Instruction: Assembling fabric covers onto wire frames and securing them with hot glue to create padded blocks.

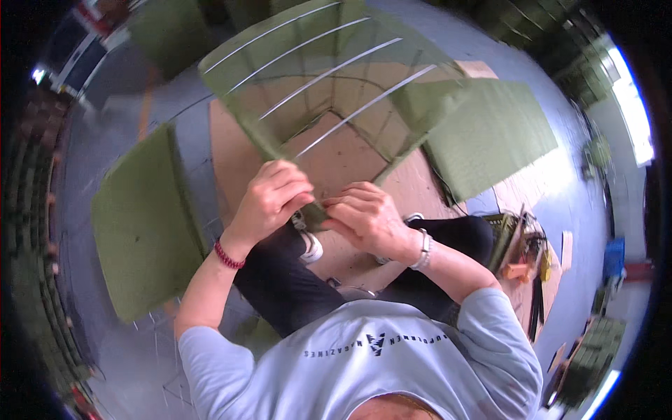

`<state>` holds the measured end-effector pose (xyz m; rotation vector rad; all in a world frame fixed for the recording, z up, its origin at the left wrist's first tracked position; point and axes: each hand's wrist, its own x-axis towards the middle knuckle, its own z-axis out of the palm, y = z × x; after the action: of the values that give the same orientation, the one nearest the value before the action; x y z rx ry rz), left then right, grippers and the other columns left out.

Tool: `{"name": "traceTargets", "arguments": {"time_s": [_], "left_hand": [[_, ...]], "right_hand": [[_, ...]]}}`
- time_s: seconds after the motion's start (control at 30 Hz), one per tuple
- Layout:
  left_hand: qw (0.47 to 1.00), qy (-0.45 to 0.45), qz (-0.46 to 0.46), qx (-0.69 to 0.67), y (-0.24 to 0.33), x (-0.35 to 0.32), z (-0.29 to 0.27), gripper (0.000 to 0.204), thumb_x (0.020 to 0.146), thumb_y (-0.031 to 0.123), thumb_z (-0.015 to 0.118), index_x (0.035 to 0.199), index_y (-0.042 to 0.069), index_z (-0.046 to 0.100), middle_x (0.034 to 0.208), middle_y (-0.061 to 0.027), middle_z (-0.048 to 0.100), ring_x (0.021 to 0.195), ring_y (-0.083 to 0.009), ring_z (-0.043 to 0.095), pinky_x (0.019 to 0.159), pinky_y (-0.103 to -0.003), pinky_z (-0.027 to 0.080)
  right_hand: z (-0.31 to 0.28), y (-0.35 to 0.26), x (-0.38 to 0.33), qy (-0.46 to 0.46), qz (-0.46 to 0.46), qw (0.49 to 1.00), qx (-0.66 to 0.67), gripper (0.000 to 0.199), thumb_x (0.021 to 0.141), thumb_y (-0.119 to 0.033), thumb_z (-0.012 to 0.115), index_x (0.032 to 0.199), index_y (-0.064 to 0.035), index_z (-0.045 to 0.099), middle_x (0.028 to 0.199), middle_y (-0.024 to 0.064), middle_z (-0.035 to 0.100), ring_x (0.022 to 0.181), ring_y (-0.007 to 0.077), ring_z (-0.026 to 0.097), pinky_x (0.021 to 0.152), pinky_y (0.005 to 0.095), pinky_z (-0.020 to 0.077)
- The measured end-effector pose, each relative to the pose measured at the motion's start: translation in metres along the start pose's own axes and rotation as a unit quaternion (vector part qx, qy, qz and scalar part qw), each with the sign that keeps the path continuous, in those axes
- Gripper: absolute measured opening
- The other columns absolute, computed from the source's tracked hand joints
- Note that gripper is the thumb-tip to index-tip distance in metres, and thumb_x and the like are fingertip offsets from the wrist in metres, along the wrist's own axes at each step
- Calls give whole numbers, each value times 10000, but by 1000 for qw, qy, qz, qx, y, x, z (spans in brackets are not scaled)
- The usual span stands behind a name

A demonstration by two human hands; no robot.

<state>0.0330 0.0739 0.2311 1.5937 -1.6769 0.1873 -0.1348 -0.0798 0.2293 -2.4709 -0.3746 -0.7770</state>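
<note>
In front of me a green fabric piece (257, 136) is held up, with a corner pointing toward my body. Several thin, pale metal rods (364, 109) run across it in parallel, and brown board shows through its middle. My left hand (280, 192), with a red bracelet at the wrist, has its fingers closed on the fabric's edge near the corner. Just to its right, my right hand (367, 218) pinches the same corner, thumb and fingers pressed together. A pale band circles the right wrist. The fingers cover part of the corner.
Brown board (227, 157) lies beneath the fabric. A green panel (143, 227) stands on the left, another green panel (493, 136) on the right. Hand tools with orange handles (516, 271) lie beside my right knee. Green stacks (35, 308) line the left rim.
</note>
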Motion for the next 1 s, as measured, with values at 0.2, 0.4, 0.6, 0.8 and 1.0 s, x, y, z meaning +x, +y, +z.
{"name": "traceTargets", "arguments": {"time_s": [0.2, 0.4, 0.6, 0.8, 1.0], "left_hand": [[993, -116, -2, -21, -2, 15, 0, 338, 956, 312, 590, 848, 1, 666, 854, -114, 654, 877, -285, 629, 830, -397, 483], [980, 71, -188, 8, -38, 74, -19, 345, 947, 293, 617, 1086, -22, 645, 1157, -167, 635, 1089, -307, 602, 933, -410, 477], [913, -164, -342, 151, -142, 131, 13, 999, 802, 618, 678, 1419, -100, 360, 1450, -300, 399, 1355, -378, 411, 1129, -426, 346], [906, -102, -385, 145, -129, 162, 17, 904, 754, 607, 737, 1360, -11, 478, 1286, -237, 543, 1217, -344, 522, 1004, -418, 444], [874, 9, -154, 460, -186, 150, 20, 552, 788, 514, 736, 998, 6, 679, 925, -159, 665, 903, -323, 641, 751, -401, 508]], "right_hand": [[-19, 15, 6, -53, 23, 994, 96, 248, 813, -239, 726, 872, -24, 618, 814, 115, 644, 803, 305, 639, 757, 409, 505], [-105, 84, 13, 52, 194, 977, -70, 195, 898, -95, 634, 1073, -10, 641, 1052, 160, 682, 986, 327, 650, 853, 395, 520], [-94, 139, -24, 95, 148, 969, -172, 221, 943, -214, 581, 1003, -6, 624, 1027, 164, 678, 1016, 314, 636, 1028, 463, 434], [-79, 147, -27, 146, 121, 968, -168, 288, 972, -268, 534, 866, -16, 624, 982, 149, 693, 987, 308, 653, 1067, 470, 412], [-82, 145, -31, 143, 103, 974, -144, 347, 972, -285, 533, 724, -47, 582, 818, 141, 668, 867, 314, 654, 1018, 462, 441]]}}
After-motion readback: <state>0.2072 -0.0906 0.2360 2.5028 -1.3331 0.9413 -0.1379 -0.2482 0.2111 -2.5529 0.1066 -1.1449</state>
